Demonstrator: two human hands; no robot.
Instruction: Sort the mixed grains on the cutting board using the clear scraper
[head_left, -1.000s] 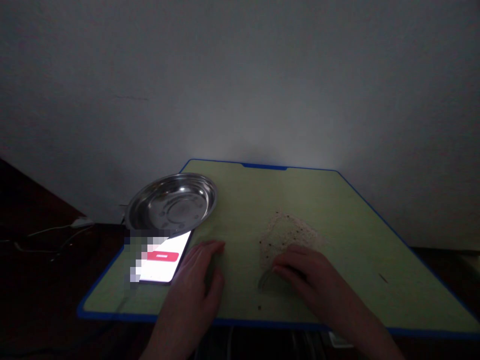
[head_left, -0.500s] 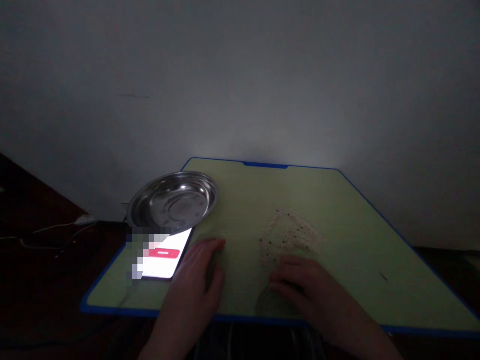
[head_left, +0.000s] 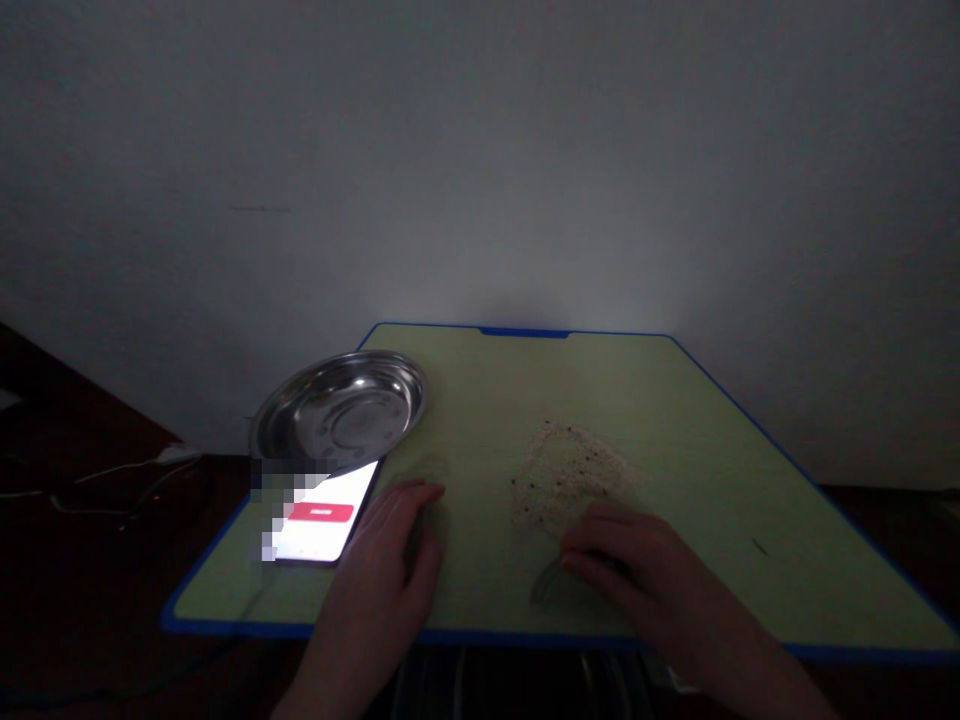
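Observation:
My left hand (head_left: 386, 560) rests on the table just right of a lit phone (head_left: 322, 515), fingers stretched forward and the thumb apart, holding nothing. At the near edge of a spread of small pale grains, like rice, (head_left: 559, 495) is my right hand (head_left: 637, 560). Its thumb and fingertips are pressed together; whatever they may hold is too small to make out. Several dark specks, perhaps beans, lie among the grains. A faint curved shape shows on the table by the right fingertips, too dim to identify.
A shiny metal basin (head_left: 360, 415) stands at the left of the green table (head_left: 480, 385), over the phone's far end. Blue edging runs round the table. A short dark mark (head_left: 760, 547) lies at the right. Behind is a grey wall (head_left: 480, 160); white cables (head_left: 112, 470) lie at far left.
My right hand has shifted a little to the right, its fingertips still together. My left hand stays beside the phone. The whole view has shifted slightly.

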